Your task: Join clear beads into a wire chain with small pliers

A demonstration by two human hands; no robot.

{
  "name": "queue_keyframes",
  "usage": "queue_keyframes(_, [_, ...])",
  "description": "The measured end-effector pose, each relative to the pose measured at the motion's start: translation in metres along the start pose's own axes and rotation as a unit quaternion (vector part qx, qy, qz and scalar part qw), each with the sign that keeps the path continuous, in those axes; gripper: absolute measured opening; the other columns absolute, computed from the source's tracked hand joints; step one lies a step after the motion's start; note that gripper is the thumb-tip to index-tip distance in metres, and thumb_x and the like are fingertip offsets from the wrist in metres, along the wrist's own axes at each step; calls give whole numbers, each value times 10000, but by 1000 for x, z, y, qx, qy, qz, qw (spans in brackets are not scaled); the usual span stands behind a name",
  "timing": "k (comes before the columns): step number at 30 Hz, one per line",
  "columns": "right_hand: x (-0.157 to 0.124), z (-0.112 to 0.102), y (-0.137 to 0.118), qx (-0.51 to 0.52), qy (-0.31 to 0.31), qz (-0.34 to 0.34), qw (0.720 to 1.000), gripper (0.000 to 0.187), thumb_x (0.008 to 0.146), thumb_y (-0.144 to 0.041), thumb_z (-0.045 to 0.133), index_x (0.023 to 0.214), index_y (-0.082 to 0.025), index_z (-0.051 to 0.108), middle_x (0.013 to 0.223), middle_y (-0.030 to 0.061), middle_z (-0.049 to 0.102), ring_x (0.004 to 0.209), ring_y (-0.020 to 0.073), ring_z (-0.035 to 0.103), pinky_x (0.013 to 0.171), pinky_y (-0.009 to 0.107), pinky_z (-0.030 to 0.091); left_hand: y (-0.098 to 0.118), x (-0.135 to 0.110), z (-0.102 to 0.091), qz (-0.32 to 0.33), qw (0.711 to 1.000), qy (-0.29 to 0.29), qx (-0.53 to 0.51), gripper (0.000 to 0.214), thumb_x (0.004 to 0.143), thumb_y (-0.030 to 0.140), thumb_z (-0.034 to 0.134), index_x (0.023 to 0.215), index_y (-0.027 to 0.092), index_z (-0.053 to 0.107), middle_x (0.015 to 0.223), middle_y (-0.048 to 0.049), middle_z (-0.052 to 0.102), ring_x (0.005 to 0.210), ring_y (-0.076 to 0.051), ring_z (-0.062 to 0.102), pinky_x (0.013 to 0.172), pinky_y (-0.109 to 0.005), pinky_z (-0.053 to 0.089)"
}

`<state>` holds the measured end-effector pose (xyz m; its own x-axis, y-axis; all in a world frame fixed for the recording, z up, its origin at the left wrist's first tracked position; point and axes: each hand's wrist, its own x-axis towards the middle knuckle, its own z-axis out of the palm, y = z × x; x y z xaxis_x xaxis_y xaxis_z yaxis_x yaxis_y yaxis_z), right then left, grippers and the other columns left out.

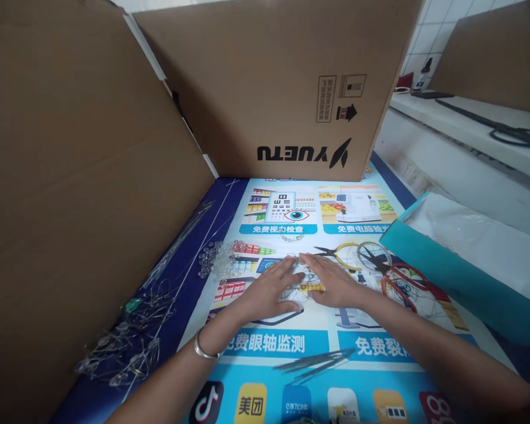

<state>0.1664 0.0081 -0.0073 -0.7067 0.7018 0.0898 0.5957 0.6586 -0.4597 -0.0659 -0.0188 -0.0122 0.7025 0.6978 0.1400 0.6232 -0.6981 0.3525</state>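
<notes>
My left hand (271,288) lies flat on a printed blue poster (291,347), fingers stretched out; a silver bangle (203,350) is on its wrist. My right hand (331,280) lies flat beside it, fingers extended and nearly touching the left. Between and under the fingertips sits a small tangle of thin wire and clear beads (302,277). A heap of clear beads (218,259) is just left of the hands. Scissors with red handles (397,282) and yellow-handled pliers (342,253) lie to the right.
Tall cardboard panels stand at the left (70,176) and back (274,88). Bundles of bent wire pieces (128,341) lie along the left panel. Thin dark wires (313,362) lie near me. A teal box with plastic (459,259) sits at right.
</notes>
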Motion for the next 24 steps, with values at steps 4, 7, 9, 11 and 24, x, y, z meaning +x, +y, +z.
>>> queue_keyframes(4, [5, 0, 4, 20, -9, -12, 1000, 887, 703, -321, 597, 1434, -200, 110, 1448, 105, 254, 1309, 246, 247, 1046, 430, 248, 0, 2, -1, -2, 1000, -10, -1, 700, 768, 627, 472, 1317, 200, 392, 1482, -132, 181, 1372, -298, 135, 1099, -499, 192])
queue_keyframes(7, [6, 2, 6, 32, -8, -8, 999, 892, 700, -326, 604, 1435, -216, 110, 1455, 96, 239, 1314, 253, 233, 1047, 438, 239, 1, 2, -1, -4, 1000, -9, -4, 699, 765, 630, 473, 1318, 209, 391, 1485, -124, 175, 1371, -305, 130, 1093, -509, 201])
queue_keyframes(9, [5, 3, 6, 40, -5, -2, 999, 895, 700, -335, 607, 1435, -224, 109, 1454, 93, 241, 1312, 260, 235, 1044, 445, 239, 1, 2, -1, -5, 1000, -9, -5, 695, 765, 629, 473, 1316, 212, 393, 1484, -123, 179, 1370, -305, 135, 1090, -511, 206])
queue_keyframes(11, [4, 3, 6, 49, -1, 1, 999, 910, 690, -335, 616, 1435, -229, 103, 1449, 91, 254, 1302, 263, 253, 1040, 446, 245, 1, 2, -1, -8, 1000, -9, -7, 693, 766, 630, 472, 1314, 214, 395, 1481, -124, 187, 1368, -309, 141, 1086, -515, 211])
queue_keyframes(24, [13, 0, 4, 82, -18, -25, 996, 975, 640, -266, 620, 1435, -227, 57, 1491, 79, 100, 1344, 246, 139, 1061, 415, 210, 1, 6, -7, 1, 1000, -5, -23, 687, 735, 630, 518, 1270, 207, 444, 1445, -141, 267, 1347, -308, 208, 1067, -490, 260])
